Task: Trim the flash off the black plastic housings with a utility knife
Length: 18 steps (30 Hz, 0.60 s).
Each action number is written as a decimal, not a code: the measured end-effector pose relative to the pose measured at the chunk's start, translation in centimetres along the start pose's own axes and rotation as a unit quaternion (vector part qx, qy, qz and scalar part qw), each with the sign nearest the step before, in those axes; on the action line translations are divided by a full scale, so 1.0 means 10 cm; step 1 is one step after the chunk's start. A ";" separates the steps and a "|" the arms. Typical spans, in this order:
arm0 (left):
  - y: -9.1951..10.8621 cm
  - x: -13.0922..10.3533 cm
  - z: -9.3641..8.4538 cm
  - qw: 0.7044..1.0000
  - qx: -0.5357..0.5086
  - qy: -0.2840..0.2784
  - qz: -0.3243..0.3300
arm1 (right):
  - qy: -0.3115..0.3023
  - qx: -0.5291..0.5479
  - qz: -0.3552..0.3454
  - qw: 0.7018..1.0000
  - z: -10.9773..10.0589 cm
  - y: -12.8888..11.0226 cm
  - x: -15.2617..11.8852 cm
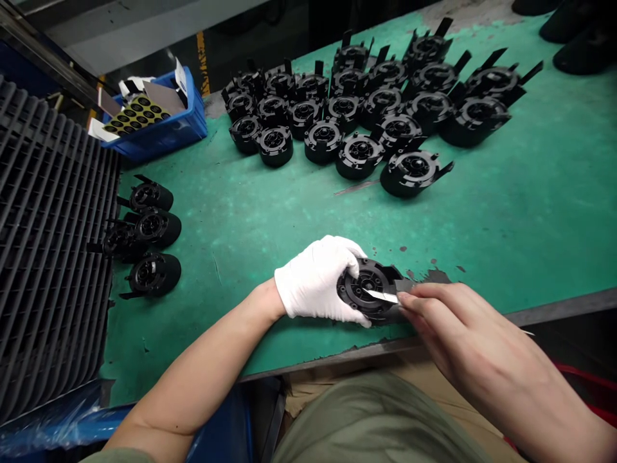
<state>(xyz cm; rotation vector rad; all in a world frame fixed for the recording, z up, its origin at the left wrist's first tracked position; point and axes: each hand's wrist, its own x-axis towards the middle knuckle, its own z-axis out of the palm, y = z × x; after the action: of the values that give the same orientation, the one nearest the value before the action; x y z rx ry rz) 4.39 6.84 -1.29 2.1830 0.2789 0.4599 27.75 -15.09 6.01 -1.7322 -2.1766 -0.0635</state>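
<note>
My left hand point(322, 281), in a white glove, is closed around the side of a round black plastic housing point(367, 283) near the table's front edge. Its thumb and fingers press on the rim, and the part's ribbed face is turned up. Bare and pinched together, my right hand point(448, 321) grips a craft knife point(383, 296) with a thin, pointed, silvery blade. The blade's tip lies at the centre of the housing's face; whether it touches is too small to tell. My fingers hide most of the knife's handle.
Many similar black housings point(359, 151) stand grouped along the back of the green table point(231, 206). Several more housings point(152, 273) sit at the left, beside stacked grey grids point(53, 244). A blue bin point(159, 138) at the back left holds sheets with round stickers point(137, 116).
</note>
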 end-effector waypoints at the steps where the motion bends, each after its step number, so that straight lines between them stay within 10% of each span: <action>1: 0.01 0.01 0.00 1.000 -0.001 -0.001 -0.004 | 0.008 -0.002 0.003 1.000 0.02 -0.02 0.00; 18: 0.02 0.02 -0.01 1.000 0.002 -0.010 -0.010 | 0.065 0.048 0.031 0.996 0.06 -0.07 0.01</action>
<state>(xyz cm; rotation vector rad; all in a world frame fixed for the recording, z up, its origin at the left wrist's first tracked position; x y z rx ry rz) 4.56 6.89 -1.03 2.1864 0.2915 0.4272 26.87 -15.01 5.62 -1.6918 -1.9994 -0.0540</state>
